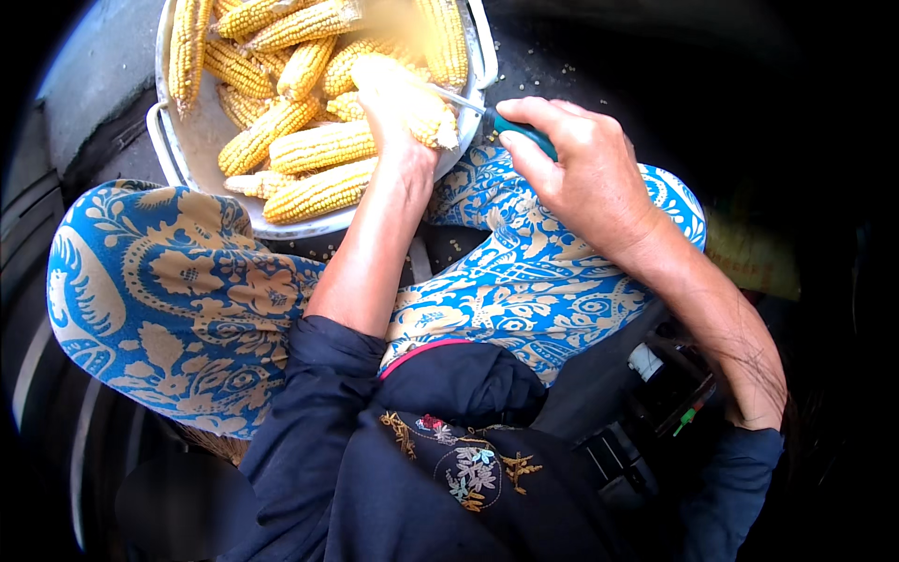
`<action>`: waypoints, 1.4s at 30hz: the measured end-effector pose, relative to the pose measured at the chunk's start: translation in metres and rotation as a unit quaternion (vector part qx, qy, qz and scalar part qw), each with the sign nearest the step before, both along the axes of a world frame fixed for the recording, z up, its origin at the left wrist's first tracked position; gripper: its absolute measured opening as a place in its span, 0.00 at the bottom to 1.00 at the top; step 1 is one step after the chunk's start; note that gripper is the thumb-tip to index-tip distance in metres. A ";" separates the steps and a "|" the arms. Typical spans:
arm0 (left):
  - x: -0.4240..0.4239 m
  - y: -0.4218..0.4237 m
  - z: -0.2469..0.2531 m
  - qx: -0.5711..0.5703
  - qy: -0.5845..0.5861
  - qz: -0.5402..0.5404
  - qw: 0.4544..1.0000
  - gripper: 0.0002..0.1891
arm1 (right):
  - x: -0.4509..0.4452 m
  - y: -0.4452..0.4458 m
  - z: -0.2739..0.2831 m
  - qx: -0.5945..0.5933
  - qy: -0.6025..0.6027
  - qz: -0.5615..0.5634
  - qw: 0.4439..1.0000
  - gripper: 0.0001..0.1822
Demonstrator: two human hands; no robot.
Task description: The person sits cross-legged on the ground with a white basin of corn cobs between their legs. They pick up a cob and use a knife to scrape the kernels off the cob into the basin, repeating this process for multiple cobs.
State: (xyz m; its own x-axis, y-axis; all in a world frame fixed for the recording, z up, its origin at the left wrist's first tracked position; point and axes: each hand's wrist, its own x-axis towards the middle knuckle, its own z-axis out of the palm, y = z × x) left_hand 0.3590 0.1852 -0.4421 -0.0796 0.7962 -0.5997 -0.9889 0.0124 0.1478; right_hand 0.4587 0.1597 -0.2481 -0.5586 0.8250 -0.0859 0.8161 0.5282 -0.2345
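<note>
My left hand [397, 130] grips an ear of dried yellow corn [420, 102] over the right side of a white basin [205, 151]. Bright glare washes out part of that ear and my fingers. In my right hand [579, 158] is a screwdriver [525, 133] with a dark green handle. Its metal shaft points left, and the tip meets the upper side of the held ear; whether it is dug between the kernels cannot be made out. Several more ears [319, 147] lie heaped in the basin, their kernels still on the cobs.
A pale carrying handle [160, 144] sticks out at the basin's left, another [486, 42] at its right. My knees in blue patterned trousers [189, 295] flank the basin. Loose kernels [567, 69] dot the dark floor. A yellowish printed bag [755, 249] lies at right in shadow.
</note>
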 end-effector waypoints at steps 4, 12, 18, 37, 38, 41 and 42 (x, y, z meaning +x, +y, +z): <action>-0.004 -0.004 -0.015 0.026 -0.041 -0.017 0.999 0.33 | -0.027 0.008 0.017 0.119 -0.180 0.208 0.954 0.12; 0.001 -0.005 -0.058 0.044 -0.073 -0.062 0.994 0.34 | -0.031 0.001 0.006 0.244 -0.267 0.351 0.863 0.16; -0.003 -0.002 -0.010 -0.003 0.021 -0.020 1.000 0.33 | -0.021 0.012 0.003 0.043 -0.101 0.054 0.993 0.10; -0.008 0.001 -0.013 0.007 -0.017 0.016 1.000 0.32 | -0.033 0.041 -0.040 -0.021 -0.085 0.058 0.994 0.12; -0.002 -0.003 -0.009 0.032 -0.048 -0.007 0.998 0.33 | -0.044 0.050 -0.058 -0.014 -0.122 0.093 0.988 0.12; 0.012 0.000 -0.012 0.106 -0.036 0.003 0.994 0.32 | -0.070 0.047 -0.091 0.017 -0.076 0.067 0.995 0.10; 0.016 -0.002 0.008 0.068 -0.045 -0.001 0.997 0.30 | -0.064 0.051 -0.086 0.015 -0.085 0.074 0.994 0.10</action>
State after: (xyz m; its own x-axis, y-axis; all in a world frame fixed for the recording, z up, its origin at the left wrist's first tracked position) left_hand 0.3753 0.1831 -0.4341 -0.0288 0.8704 -0.4915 -0.9982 0.0006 0.0595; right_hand 0.3952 0.2107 -0.3340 -0.6526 0.7391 -0.1667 0.7562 0.6492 -0.0818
